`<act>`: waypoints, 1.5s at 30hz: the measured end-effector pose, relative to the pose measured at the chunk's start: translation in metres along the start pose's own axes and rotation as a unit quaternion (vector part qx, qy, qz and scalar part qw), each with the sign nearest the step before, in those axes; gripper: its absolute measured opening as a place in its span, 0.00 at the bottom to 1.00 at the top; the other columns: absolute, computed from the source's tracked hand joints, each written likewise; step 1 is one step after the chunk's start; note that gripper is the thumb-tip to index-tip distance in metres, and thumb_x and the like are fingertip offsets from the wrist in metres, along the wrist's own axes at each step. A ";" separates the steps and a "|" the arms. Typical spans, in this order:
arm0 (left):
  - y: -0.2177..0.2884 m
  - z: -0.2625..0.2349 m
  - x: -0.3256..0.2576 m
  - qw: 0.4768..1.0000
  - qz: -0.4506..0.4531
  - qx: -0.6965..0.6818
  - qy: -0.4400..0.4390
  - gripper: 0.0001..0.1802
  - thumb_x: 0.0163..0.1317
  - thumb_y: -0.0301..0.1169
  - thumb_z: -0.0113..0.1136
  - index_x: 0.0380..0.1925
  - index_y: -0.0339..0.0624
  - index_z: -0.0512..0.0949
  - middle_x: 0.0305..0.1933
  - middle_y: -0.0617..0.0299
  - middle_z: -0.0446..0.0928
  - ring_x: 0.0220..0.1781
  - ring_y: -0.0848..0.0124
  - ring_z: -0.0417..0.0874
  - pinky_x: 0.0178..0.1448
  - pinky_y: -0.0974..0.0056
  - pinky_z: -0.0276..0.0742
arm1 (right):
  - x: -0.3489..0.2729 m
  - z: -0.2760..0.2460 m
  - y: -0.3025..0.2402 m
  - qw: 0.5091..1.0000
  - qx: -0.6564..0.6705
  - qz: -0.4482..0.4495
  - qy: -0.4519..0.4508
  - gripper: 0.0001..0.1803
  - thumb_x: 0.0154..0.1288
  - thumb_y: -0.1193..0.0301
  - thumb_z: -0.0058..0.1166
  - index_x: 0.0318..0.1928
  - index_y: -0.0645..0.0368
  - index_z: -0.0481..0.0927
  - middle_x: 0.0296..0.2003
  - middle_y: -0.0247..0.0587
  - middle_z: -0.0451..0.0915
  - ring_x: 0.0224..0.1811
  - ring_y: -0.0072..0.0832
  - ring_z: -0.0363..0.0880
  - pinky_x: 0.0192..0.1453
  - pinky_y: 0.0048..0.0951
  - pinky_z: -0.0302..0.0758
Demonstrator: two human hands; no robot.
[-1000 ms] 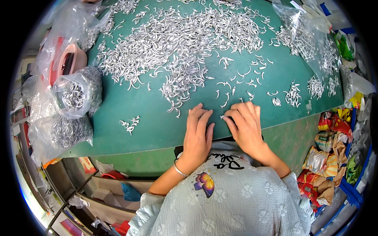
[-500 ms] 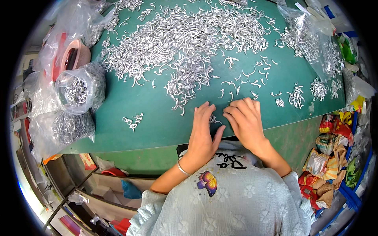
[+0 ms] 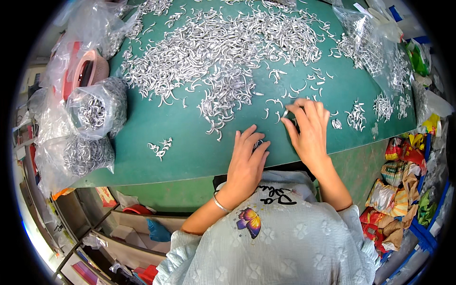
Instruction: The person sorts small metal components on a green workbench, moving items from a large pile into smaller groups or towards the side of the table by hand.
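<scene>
On the green tabletop, my left hand rests palm down near the front edge, fingers apart. Small silvery metal pieces show between its fingers and thumb, partly covered. To its right, my right hand reaches farther in, its thumb and index finger closed around a small curved metal piece. Several loose curved pieces lie just beyond these fingertips. A large heap of similar curved silvery pieces spreads over the far part of the table.
Small piles of metal pieces sit at the right, and a little cluster lies at the left. Clear bags of pieces and a pink basket line the left edge. Another clear bag lies far right.
My right hand has moved away from my left, up and to the right, to the loose pieces. My left thumb has drawn closer to its fingers; that hand stays in place.
</scene>
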State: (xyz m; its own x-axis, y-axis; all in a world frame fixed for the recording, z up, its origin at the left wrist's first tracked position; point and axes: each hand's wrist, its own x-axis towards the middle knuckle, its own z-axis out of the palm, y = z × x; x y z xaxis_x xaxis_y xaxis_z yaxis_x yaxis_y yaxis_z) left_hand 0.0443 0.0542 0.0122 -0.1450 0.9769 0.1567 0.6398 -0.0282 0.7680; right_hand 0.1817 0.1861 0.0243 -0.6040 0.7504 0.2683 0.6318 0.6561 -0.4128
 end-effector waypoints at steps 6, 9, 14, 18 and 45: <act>-0.001 0.002 -0.003 0.999 -0.003 0.004 0.034 0.15 0.59 0.18 0.62 0.47 0.34 0.77 0.55 0.49 0.70 0.67 0.45 0.69 0.70 0.34 0.60 | -0.021 -0.024 -0.008 0.990 0.073 -0.059 -0.109 0.18 0.53 0.72 0.66 0.46 0.59 0.80 0.48 0.36 0.74 0.50 0.38 0.69 0.54 0.41 0.61; 0.001 0.001 -0.002 0.999 -0.008 -0.004 0.048 0.14 0.58 0.18 0.63 0.45 0.34 0.76 0.54 0.48 0.70 0.67 0.44 0.69 0.70 0.34 0.60 | -0.013 -0.025 -0.005 0.993 0.084 -0.040 -0.070 0.16 0.55 0.72 0.65 0.45 0.59 0.81 0.47 0.37 0.75 0.49 0.38 0.70 0.52 0.40 0.62; 0.003 0.002 0.001 0.998 -0.005 0.014 0.057 0.12 0.57 0.18 0.63 0.41 0.35 0.76 0.55 0.48 0.70 0.66 0.44 0.69 0.70 0.35 0.61 | 0.020 0.007 0.000 0.999 0.008 -0.030 0.011 0.13 0.57 0.73 0.63 0.44 0.58 0.81 0.42 0.38 0.74 0.46 0.38 0.70 0.49 0.39 0.63; -0.001 0.002 0.000 0.998 0.000 0.018 0.061 0.11 0.57 0.17 0.62 0.40 0.34 0.75 0.54 0.47 0.70 0.65 0.43 0.70 0.69 0.35 0.63 | 0.014 0.004 0.003 0.999 -0.013 -0.030 0.007 0.10 0.58 0.74 0.62 0.41 0.58 0.80 0.39 0.36 0.74 0.45 0.37 0.70 0.49 0.39 0.63; 0.016 0.002 0.027 0.998 0.016 0.063 0.025 0.21 0.59 0.17 0.59 0.54 0.37 0.75 0.64 0.50 0.70 0.70 0.50 0.68 0.75 0.39 0.54 | -0.030 -0.029 0.035 0.993 0.001 0.030 0.114 0.15 0.55 0.75 0.66 0.43 0.62 0.79 0.42 0.46 0.76 0.42 0.43 0.73 0.46 0.41 0.68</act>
State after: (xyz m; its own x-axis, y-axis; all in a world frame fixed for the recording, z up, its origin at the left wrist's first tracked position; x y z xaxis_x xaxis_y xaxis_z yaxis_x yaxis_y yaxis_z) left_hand 0.0523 0.0804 0.0272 -0.1587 0.9641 0.2128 0.7334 -0.0292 0.6792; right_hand 0.2359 0.1888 0.0273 -0.4398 0.7871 0.4326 0.6623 0.6095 -0.4358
